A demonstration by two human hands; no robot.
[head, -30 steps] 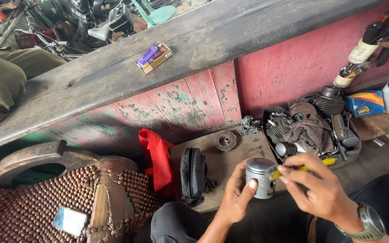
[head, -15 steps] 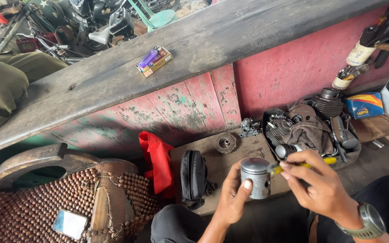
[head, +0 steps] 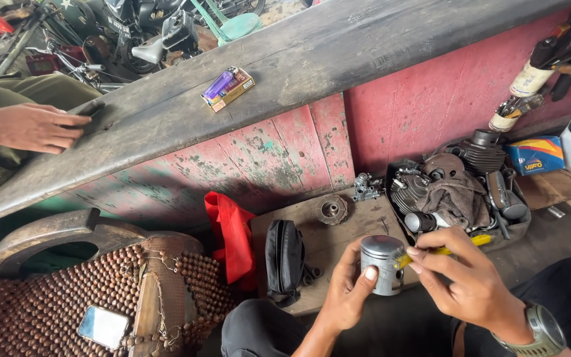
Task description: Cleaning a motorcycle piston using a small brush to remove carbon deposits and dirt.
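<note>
I am gripping a metal piston (head: 381,264) in my left hand (head: 346,294) above the wooden board's (head: 312,248) front edge. My right hand (head: 474,291) is pinching a yellow tool (head: 441,250) against the piston's side.

A worn wooden board (head: 312,248) carries a black pouch (head: 283,259) and a round metal part (head: 332,209).

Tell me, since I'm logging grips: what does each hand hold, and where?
Left hand grips the metal piston by its side wall; right hand pinches a yellow-handled tool near its front.
</note>
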